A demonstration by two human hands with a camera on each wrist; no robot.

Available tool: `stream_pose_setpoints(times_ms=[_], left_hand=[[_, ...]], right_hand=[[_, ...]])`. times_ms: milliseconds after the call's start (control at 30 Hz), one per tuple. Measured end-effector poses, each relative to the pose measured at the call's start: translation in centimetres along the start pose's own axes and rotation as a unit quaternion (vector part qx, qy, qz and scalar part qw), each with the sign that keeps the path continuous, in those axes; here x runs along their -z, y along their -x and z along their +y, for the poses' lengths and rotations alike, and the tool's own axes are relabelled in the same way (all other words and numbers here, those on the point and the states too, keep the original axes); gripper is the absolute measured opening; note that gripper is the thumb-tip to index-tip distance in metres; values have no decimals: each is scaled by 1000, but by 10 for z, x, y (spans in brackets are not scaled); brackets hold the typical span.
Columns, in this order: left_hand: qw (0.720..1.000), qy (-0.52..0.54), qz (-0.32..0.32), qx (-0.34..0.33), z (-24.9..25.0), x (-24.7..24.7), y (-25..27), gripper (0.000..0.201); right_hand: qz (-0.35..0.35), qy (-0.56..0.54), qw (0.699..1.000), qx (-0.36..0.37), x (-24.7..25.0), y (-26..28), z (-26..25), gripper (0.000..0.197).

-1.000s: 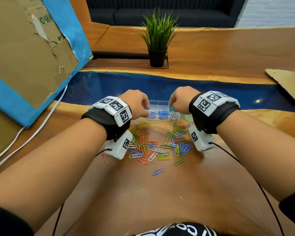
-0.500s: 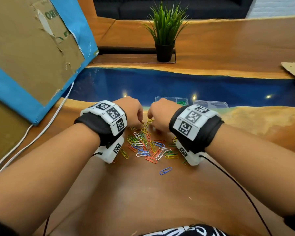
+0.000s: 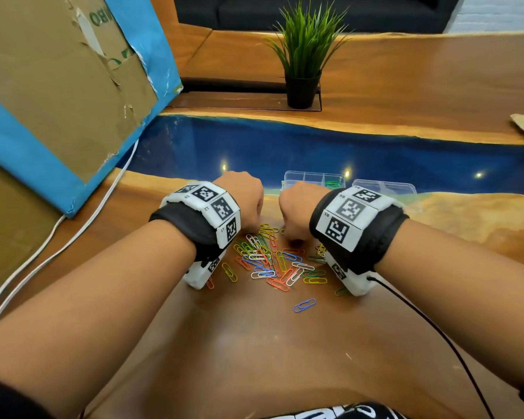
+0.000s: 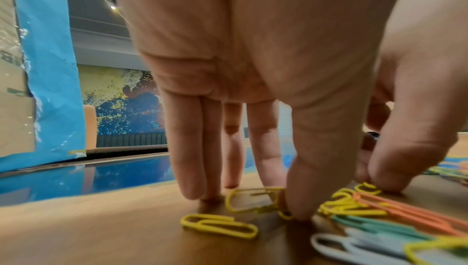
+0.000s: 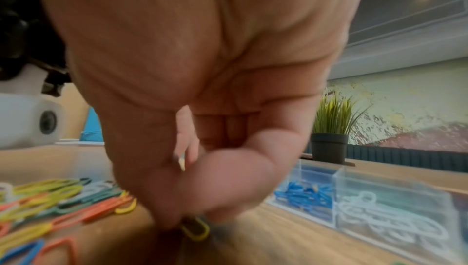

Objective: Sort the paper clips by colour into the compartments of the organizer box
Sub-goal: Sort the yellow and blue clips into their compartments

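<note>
A pile of coloured paper clips (image 3: pixel 273 261) lies on the wooden table between my wrists. Both hands hover knuckles-up over its far edge. My left hand (image 4: pixel 283 201) has its fingers pointing down, and thumb and forefinger pinch a yellow clip (image 4: pixel 253 199) that stands on edge. My right hand (image 5: pixel 192 221) pinches another yellow clip (image 5: pixel 196 229) against the table; that view is blurred. The clear organizer box (image 3: pixel 312 179) stands just beyond the hands, with blue clips (image 5: pixel 303 195), white clips (image 5: pixel 380 219) and green clips (image 3: pixel 333 184) in separate compartments.
A second clear plastic piece (image 3: pixel 384 189) lies right of the box. A blue-edged cardboard sheet (image 3: pixel 58 101) leans at the left, with white cables (image 3: pixel 73 237) below it. A potted plant (image 3: pixel 303 71) stands at the back. One blue clip (image 3: pixel 304 305) lies apart, nearer me.
Both hands came back from the organizer box down to the far edge of the pile. Over the last half second they stayed there, fingers closing on yellow clips.
</note>
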State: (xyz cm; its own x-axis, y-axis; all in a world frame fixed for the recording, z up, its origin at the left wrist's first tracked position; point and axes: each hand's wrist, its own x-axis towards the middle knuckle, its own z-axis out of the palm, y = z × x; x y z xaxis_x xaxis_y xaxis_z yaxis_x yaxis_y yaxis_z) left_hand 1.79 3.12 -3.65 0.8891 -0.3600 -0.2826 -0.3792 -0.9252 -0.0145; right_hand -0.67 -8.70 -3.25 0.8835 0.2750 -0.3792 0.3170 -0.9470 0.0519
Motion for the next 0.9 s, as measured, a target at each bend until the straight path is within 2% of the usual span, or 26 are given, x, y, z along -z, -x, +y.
stream_pose_setpoints(times_ms=[100,233,367,500,600,667,700,767,833,900], left_hand=[[1000,1,-1,-2,1,-2,-1,8],[1000,16,3,-1,-1,-3,0,18],[996,85,-3,14,-7,0,3,12],[987,161,-3,9,-13,3,6,10],[976,217,7,12,-18,2,7,11],[955,296,-7,20,-19,2,8,8],[943,332,-14,25,-19,2,9,10],[930,366,-18,35,-20,2,9,16],[933,357,-15,50,-21,2,7,19],[941,332,-13,71,-25,0,5,25]], right_hand=[[-10,-10,1000,-1,-2,0,0,25],[-1,-64,998,-6,-4,0,2,29],[38,-143,989,-3,-2,-2,8,8],[10,-295,955,1,-4,-5,21,37],[-15,-407,913,-13,-5,-3,23,27],[-14,-445,895,-30,-4,-3,21,32],[-6,-428,903,-30,-4,-3,19,31],[25,-335,942,-20,-2,-5,13,18],[53,-231,972,-2,-1,-5,4,10],[59,-173,983,11,-4,-10,-5,16]])
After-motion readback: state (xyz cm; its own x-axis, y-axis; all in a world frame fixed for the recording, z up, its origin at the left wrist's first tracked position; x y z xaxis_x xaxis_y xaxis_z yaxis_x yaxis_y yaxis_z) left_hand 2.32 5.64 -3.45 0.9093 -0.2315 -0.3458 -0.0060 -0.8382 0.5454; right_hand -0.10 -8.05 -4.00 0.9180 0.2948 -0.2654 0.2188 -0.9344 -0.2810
